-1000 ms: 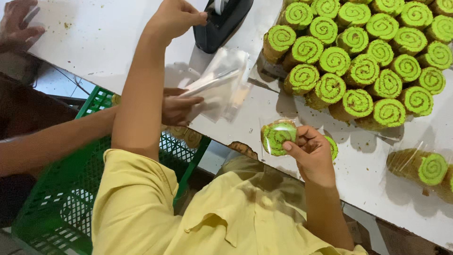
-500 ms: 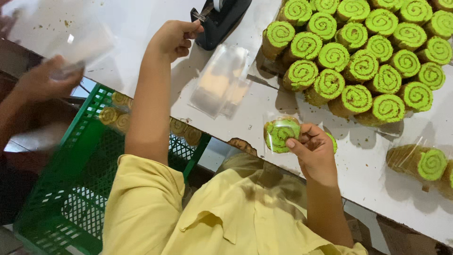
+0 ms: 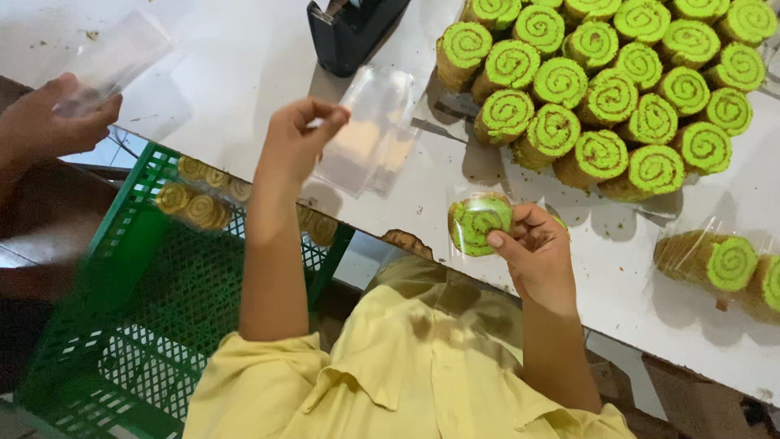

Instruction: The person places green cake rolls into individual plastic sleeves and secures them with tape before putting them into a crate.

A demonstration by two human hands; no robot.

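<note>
Hands: right (image 3: 532,252) grips bagged green roll (image 3: 479,223), left (image 3: 296,142) pinches something too small to identify.

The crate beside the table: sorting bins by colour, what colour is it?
Green, a mesh-walled plastic crate, seen in the head view.

Setting: small food-packing workroom, bakery type, not a home kitchen. Evidence — one long white worktable (image 3: 244,57) carries a dense stack of identical green spiral roll cakes (image 3: 601,89), unwrapped, crumbs scattered around them. Wrapped rolls (image 3: 715,260) lie apart at the table edge. Loose clear plastic bags (image 3: 370,130) and a black tape dispenser (image 3: 353,28) sit on the same surface. Green plastic crate (image 3: 138,301) below the table holds further rolls. A second person's hand (image 3: 49,122) works alongside with a clear bag — batch work, several workers.
</note>
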